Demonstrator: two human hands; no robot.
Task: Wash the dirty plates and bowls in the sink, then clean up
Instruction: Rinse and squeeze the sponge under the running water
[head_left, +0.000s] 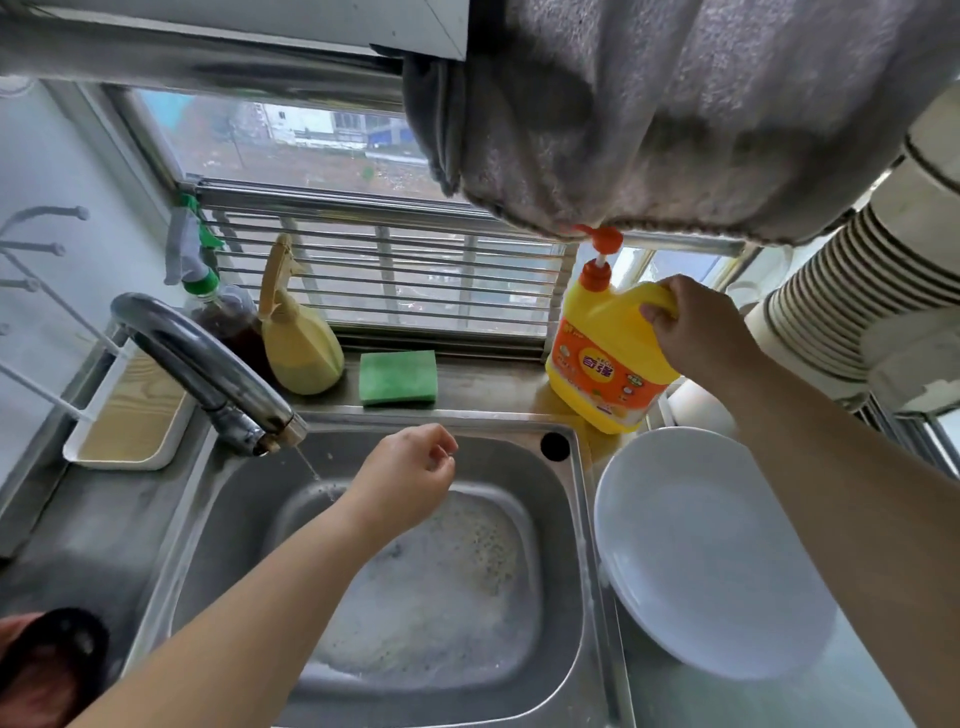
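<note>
Overhead: right hand (693, 332) gripping yellow jug (605, 358) by its handle at sink's (584, 519) far right corner. Left hand (410, 473) over foamy basin, fingers loosely curled, holding nothing. White plate (711, 551) just beside sink's right rim.

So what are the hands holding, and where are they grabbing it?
The right hand grips the yellow soap jug by its handle. The left hand holds nothing, loosely curled above the sink.

Place: a home kitchen.
Clues: a metal sink (582, 519) just under the left fingers (441, 452), a tap (208, 364), a soap bottle (602, 358) held in the right fingers (655, 315).
</note>
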